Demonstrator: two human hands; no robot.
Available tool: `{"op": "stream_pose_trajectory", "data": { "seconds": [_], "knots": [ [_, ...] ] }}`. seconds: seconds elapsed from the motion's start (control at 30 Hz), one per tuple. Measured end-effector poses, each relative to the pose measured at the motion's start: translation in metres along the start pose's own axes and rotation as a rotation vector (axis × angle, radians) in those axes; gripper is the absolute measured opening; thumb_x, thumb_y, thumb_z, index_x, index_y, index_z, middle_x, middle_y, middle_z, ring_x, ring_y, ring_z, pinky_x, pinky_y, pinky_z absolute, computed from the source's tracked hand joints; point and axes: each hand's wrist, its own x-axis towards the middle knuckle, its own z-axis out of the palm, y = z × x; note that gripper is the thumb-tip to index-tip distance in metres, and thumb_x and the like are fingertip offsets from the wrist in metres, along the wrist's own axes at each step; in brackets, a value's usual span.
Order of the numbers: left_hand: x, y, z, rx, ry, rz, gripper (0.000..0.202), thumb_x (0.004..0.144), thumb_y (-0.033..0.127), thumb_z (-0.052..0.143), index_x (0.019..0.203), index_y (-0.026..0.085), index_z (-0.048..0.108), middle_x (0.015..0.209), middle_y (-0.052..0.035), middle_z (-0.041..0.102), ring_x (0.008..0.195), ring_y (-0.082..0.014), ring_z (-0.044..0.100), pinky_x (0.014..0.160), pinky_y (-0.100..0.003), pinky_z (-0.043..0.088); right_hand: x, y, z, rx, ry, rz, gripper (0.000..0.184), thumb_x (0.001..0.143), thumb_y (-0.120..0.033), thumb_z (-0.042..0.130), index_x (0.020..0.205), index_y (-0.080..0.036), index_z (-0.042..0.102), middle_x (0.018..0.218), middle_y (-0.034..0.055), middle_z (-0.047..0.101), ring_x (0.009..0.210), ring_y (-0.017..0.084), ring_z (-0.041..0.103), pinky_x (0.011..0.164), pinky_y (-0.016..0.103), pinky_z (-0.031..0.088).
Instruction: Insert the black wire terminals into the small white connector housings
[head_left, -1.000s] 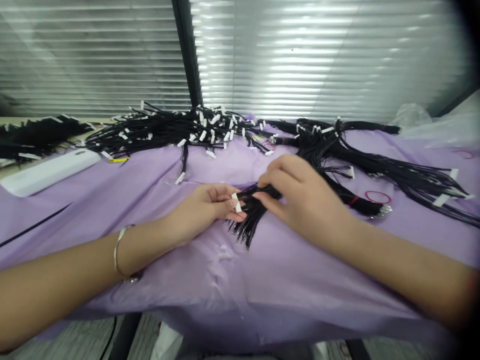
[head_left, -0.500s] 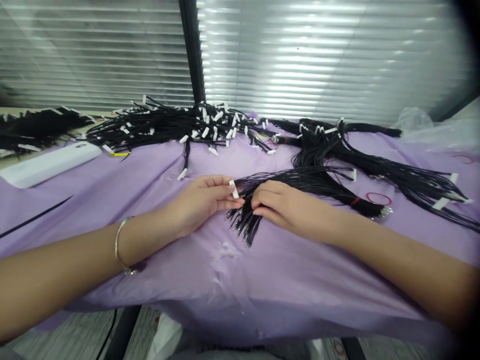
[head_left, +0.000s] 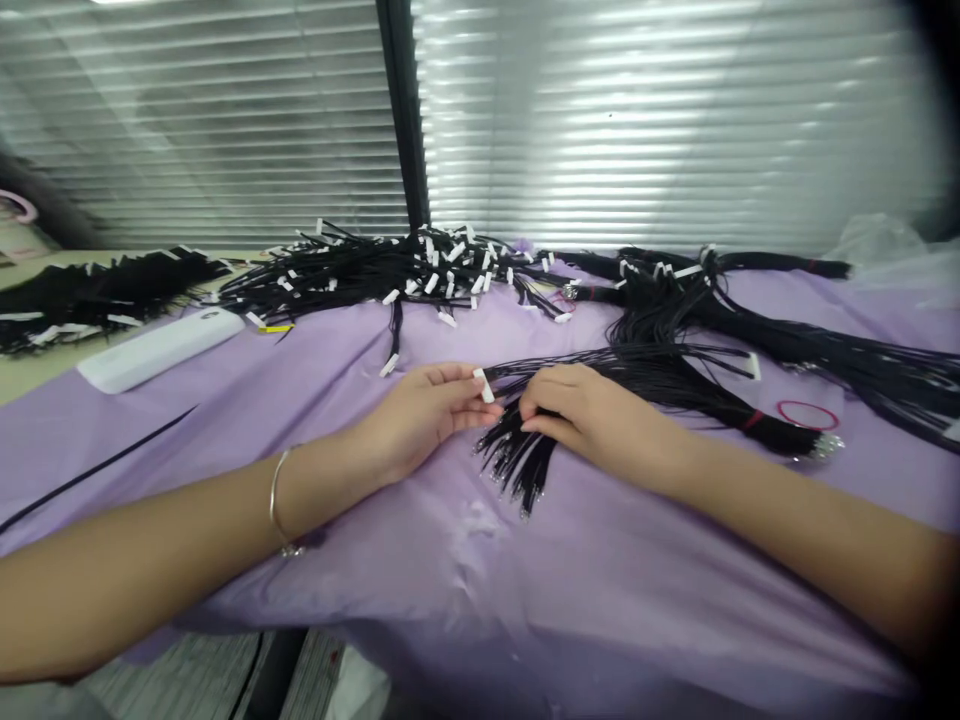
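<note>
My left hand pinches a small white tag on the end of a thin black wire, fingers closed. My right hand rests closed on a bundle of black wires that lies across the purple sheet. The bundle's metal-tipped ends fan out just below both hands. A red band ties the bundle near its right end. A silver bracelet circles my left wrist.
A long heap of black wires with white tags lies along the back. More black wire bundles spread at the right, with a loose red rubber band. A white flat box and another wire pile sit at the left.
My right hand has come down from above the bundle and now lies low on it, close to the left hand. The view has shifted slightly, so everything sits a little lower and further right.
</note>
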Motion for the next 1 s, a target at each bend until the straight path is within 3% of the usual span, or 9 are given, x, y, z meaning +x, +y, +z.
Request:
{"op": "stream_pose_trajectory", "data": {
  "seconds": [0.27,0.47,0.57,0.73,1.0],
  "knots": [
    [-0.003,0.0,0.003,0.073,-0.03,0.025,0.005,0.078,0.012,0.061,0.075,0.008,0.062,0.07,-0.0016,0.062,0.072,-0.0106,0.065,0.079,-0.024,0.051,-0.008,-0.001,-0.008,0.093,0.071,-0.007,0.012,0.089,-0.024,0.044,0.088,-0.018,0.054,0.091,0.0052,0.053,0.084,0.014,0.051,0.075,0.028,0.042],
    [-0.002,-0.004,0.0,0.131,-0.06,0.045,0.009,0.079,0.017,0.061,0.082,0.009,0.064,0.079,-0.002,0.064,0.075,-0.0095,0.064,0.084,-0.026,0.049,-0.011,-0.001,-0.011,0.13,0.12,0.084,0.013,0.086,-0.029,0.049,0.087,-0.02,0.057,0.083,0.0026,0.061,0.074,0.015,0.056,0.067,0.028,0.043],
    [-0.003,-0.006,0.001,0.169,-0.101,0.064,0.01,0.079,0.019,0.061,0.084,0.01,0.063,0.082,-0.0015,0.064,0.075,-0.0084,0.064,0.084,-0.024,0.049,-0.009,-0.002,-0.011,0.17,0.163,0.092,0.013,0.084,-0.029,0.052,0.084,-0.019,0.06,0.083,0.0029,0.063,0.076,0.015,0.057,0.07,0.029,0.043],
    [-0.004,-0.007,0.004,0.216,-0.123,0.112,0.009,0.08,0.019,0.06,0.081,0.01,0.061,0.078,-0.0007,0.061,0.076,-0.0082,0.062,0.083,-0.025,0.049,-0.007,-0.007,-0.012,0.209,0.146,0.028,0.012,0.085,-0.024,0.05,0.083,-0.018,0.06,0.085,0.0048,0.062,0.083,0.016,0.056,0.076,0.03,0.043],
    [-0.004,-0.009,0.007,0.215,-0.179,0.114,0.008,0.085,0.012,0.05,0.088,0.01,0.057,0.08,-0.0017,0.06,0.071,-0.0075,0.061,0.077,-0.023,0.051,-0.008,-0.012,-0.019,0.274,0.125,0.163,0.008,0.082,-0.021,0.053,0.082,-0.017,0.06,0.084,0.0024,0.063,0.077,0.013,0.057,0.073,0.027,0.044]
  ]
}}
